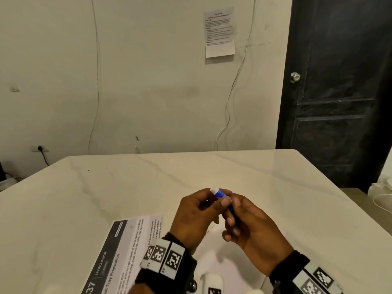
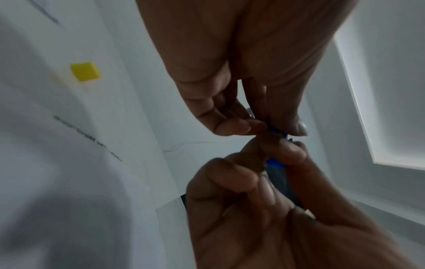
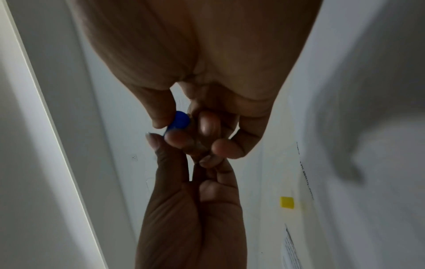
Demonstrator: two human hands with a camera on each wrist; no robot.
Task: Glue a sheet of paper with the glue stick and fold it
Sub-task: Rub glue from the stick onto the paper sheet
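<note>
Both hands held the blue glue stick (image 1: pixel 220 193) above the counter (image 1: pixel 127 183), right hand (image 1: pixel 252 228) fingers gripping its body, left hand (image 1: pixel 197 217) pinching its far end; the sheet of paper (image 1: pixel 127 247) lay beneath. A steady grip would likely help.

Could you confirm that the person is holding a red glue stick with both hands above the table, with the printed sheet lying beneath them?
Not quite: the glue stick is blue, not red, as the head view shows. The rest holds: the left hand and right hand both grip it above the table, with the printed sheet lying beneath.
</note>
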